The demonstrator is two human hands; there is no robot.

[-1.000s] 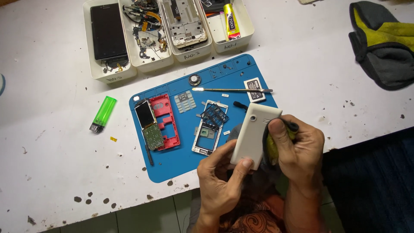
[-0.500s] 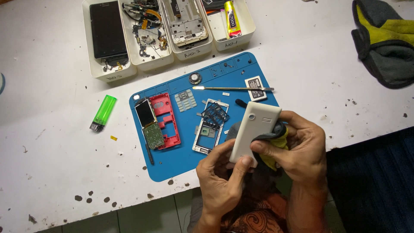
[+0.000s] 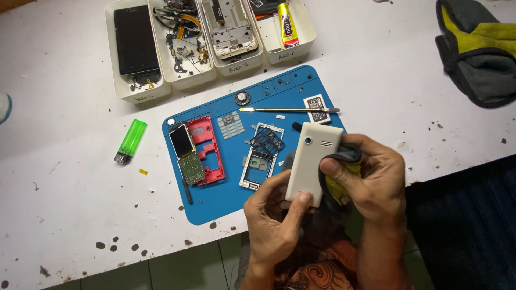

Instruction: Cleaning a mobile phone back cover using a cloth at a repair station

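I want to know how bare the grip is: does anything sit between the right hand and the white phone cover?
Yes. A dark-and-yellow cloth is bunched between the right hand and the white phone cover. The left hand touches it bare.

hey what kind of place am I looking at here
Most likely a phone repair bench. A blue work mat holds a taken-apart phone's red frame and circuit board, and white sorting trays at the back hold more phone parts.
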